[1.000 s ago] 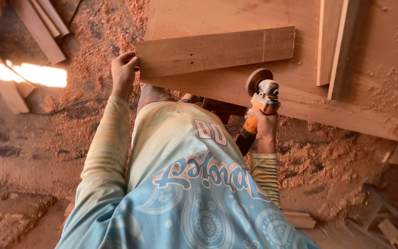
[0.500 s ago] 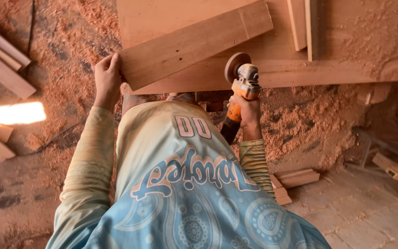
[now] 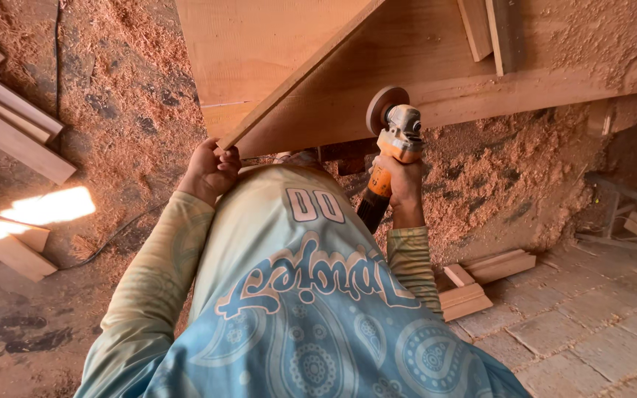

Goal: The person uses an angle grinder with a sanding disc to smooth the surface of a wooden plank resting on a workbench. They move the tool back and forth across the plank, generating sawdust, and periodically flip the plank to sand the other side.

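My left hand (image 3: 210,171) grips the near end of a long wooden plank (image 3: 296,77), which is tipped up on its edge and runs diagonally up to the right over a wooden workbench (image 3: 422,66). My right hand (image 3: 398,179) holds an orange and grey angle grinder (image 3: 392,133) by its body. Its round sanding disc (image 3: 385,107) stands upright against the bench's front edge, to the right of the plank. My patterned long-sleeved shirt fills the lower middle of the view.
Sawdust lies thick on the ground under and left of the bench. Loose boards (image 3: 9,118) lie at the left, and short offcuts (image 3: 481,276) on the paved floor at the right. A dark cable (image 3: 112,236) crosses the ground at the left. More strips (image 3: 492,29) rest on the bench.
My left hand has tilted the plank from lying flat on the bench up onto its edge and swung its far end upward. The grinder has stayed by the bench edge.
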